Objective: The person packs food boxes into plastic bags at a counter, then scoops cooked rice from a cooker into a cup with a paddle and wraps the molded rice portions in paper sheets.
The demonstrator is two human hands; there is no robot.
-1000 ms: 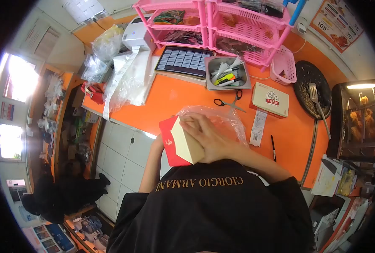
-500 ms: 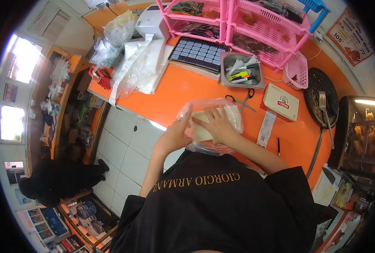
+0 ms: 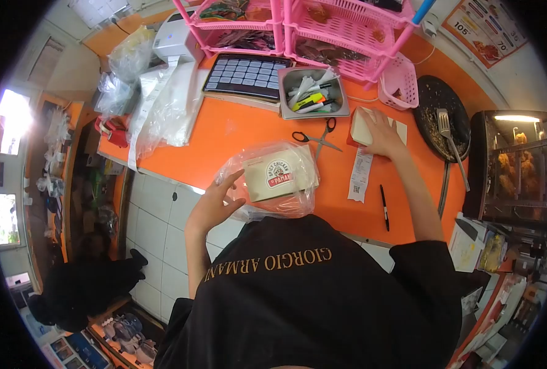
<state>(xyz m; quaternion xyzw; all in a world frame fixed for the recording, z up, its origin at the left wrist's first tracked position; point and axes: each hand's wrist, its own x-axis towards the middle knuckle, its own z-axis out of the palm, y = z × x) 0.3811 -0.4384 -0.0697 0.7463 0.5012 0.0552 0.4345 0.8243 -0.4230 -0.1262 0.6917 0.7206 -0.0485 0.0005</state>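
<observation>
Cream box [image 3: 270, 178], lying inside clear plastic bag [image 3: 236, 161] on orange counter [image 3: 236, 128]; left hand [image 3: 214, 206], grip wide, at bag's edge; right hand [image 3: 382, 136] laid over second box [image 3: 360, 128], whether gripping cannot be told.

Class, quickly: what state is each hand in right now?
Left hand: open, beside the clear bag.
Right hand: over the unbagged carton; grip can't be told.
</observation>
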